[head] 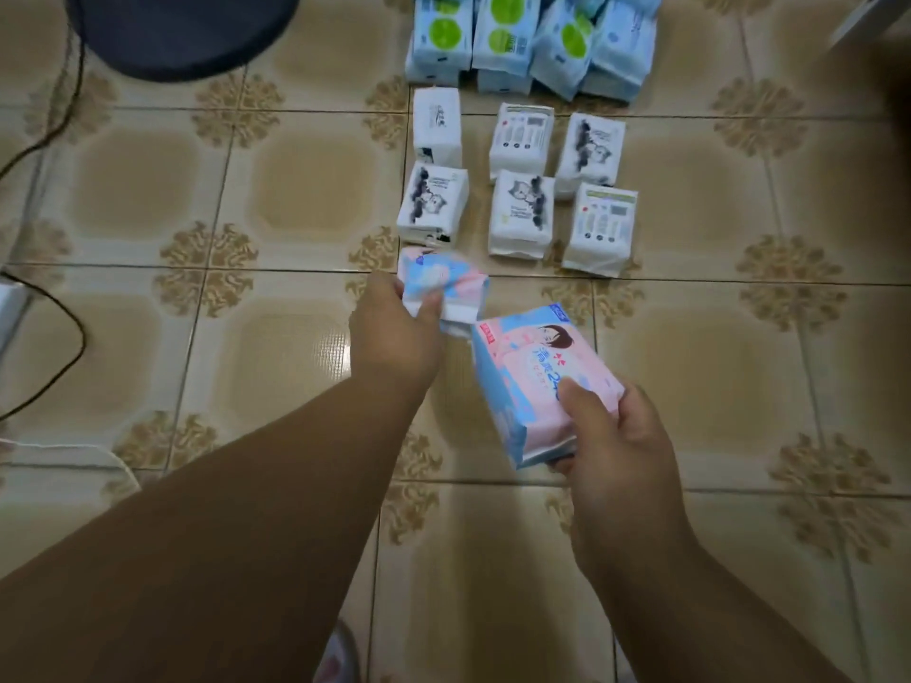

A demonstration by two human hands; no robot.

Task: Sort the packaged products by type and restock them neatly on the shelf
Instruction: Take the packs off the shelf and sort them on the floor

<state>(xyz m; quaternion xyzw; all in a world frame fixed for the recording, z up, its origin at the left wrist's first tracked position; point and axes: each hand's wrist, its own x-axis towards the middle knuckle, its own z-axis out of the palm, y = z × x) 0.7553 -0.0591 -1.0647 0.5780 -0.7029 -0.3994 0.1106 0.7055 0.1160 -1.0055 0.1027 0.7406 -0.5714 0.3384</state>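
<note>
1. Right hand [626, 436] has its grip clamped on a pink-and-blue pack [537, 382], held above the floor [246, 189].
2. Left hand [394, 332] pinches a second pink pack [443, 283].
3. Beyond lie white packs [522, 219], then blue-green packs [503, 37].

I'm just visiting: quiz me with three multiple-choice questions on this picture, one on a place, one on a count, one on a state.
1. Where do the light blue packs lie?
A. beyond the white packs
B. nearer than the hands
C. on a shelf

2. How many white packs lie on the floor?
A. three
B. six
C. ten

3. What is the right hand doing?
A. resting open
B. gripping a pink-and-blue pack
C. pointing

Key: 1 A, they lie at the far end of the floor. 2 B, two rows of three. 3 B, thumb and fingers wrap it; the left hand holds another pack.
</note>
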